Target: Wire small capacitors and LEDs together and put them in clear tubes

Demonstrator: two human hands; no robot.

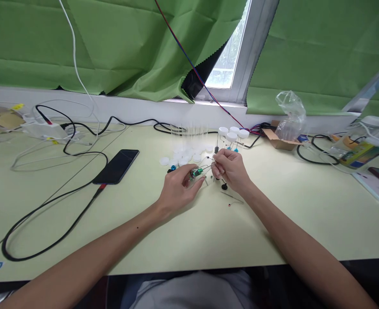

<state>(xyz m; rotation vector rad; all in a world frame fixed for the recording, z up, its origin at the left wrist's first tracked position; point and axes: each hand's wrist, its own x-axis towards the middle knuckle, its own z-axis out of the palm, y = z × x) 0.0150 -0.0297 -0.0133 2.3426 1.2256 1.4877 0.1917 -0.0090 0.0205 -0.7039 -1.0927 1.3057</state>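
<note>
My left hand [179, 189] is closed around a small green cylindrical part [196, 172] with thin metal wires at its right end. My right hand [230, 169] pinches a thin metal wire [209, 166] close to that end; I cannot tell whether the wire is joined to the green part. Several white round caps [183, 161] lie behind my left hand, beside a small blue part [173, 168]. Behind my right hand stand several white-capped pieces [231, 137] with thin stems and blue or black ends. A black disc [224, 187] and a thin bent wire [236, 202] lie beneath my right wrist.
Several clear tubes [189, 135] stand behind the caps. A black phone [116, 166] with a looping black cable [22, 227] lies to the left. At the back right are a cardboard box [281, 141] with a plastic bag and a clear container [366, 143]. A green curtain [112, 47] hangs behind.
</note>
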